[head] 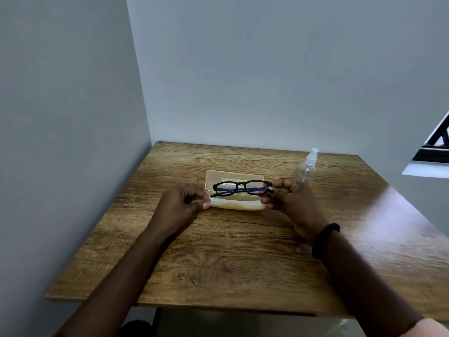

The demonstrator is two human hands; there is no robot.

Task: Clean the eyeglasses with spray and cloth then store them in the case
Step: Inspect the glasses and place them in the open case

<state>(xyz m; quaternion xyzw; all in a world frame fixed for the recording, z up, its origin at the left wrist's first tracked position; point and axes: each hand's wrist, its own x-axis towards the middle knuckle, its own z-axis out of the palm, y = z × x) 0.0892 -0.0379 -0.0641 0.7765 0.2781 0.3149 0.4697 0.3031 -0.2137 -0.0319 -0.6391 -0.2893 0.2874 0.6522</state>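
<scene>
1. Both my forearms reach in from the near edge, and a black wristband (324, 239) circles my right wrist.
2. My left grip (181, 205) has its fingers curled, thumb and fingertips pinching the left end of the open case (234, 206).
3. My right grip (289, 200) is closed round the right end of the eyeglasses (243, 187), pinching them at the hinge.
4. The eyeglasses are black-framed with the arms folded, held level just above the base of the case and in front of its raised lid. I cannot tell whether they touch it.
5. A pale strip lies along the left front of the case; I cannot make out what it is.
6. A clear spray bottle (306, 170) with a white nozzle stands upright just behind my right grip, its lower part hidden by my fingers.
7. The case sits mid-tabletop (243, 259), on wood-grain brown with a sheen at the right.
8. Plain grey walls (73, 117) meet in the corner behind, and a dark window frame (435, 147) shows at the far right.
</scene>
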